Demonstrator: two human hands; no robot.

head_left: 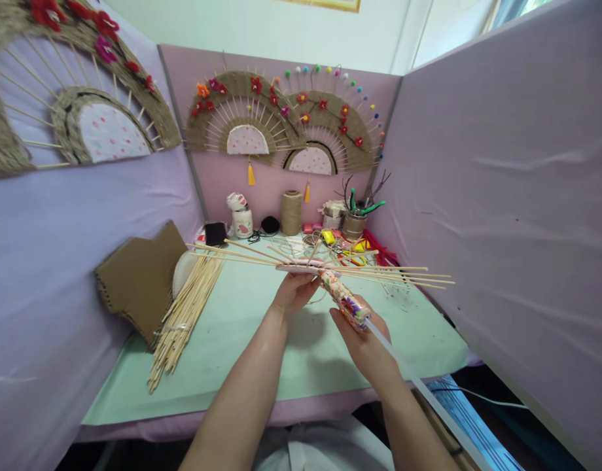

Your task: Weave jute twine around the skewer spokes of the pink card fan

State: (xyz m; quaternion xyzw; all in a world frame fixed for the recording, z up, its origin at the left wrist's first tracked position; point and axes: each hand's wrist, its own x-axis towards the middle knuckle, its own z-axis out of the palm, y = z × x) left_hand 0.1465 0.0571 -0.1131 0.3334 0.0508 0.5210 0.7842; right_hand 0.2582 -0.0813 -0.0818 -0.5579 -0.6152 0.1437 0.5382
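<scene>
My left hand (pixel 296 291) grips a fan frame from below. Its flat pale pink base (pixel 301 265) is seen nearly edge-on, and thin bamboo sticks (pixel 404 276) spread from it to both sides. In my right hand (pixel 367 347) is a flower-patterned glue gun (pixel 344 297), its front end close to the base. A long translucent glue stick (pixel 419 383) runs out of its back, over my right forearm. Where the gun's tip meets the frame is hard to make out. Both hands are above the pale green tabletop (pixel 247 353).
A bundle of bamboo sticks (pixel 186 320) lies at left beside brown cardboard (pixel 141 281). Along the back stand a twine spool (pixel 291 212) and a can (pixel 354 226) holding green-handled pliers. Finished fans (pixel 247 108) hang on the partitions, which enclose three sides.
</scene>
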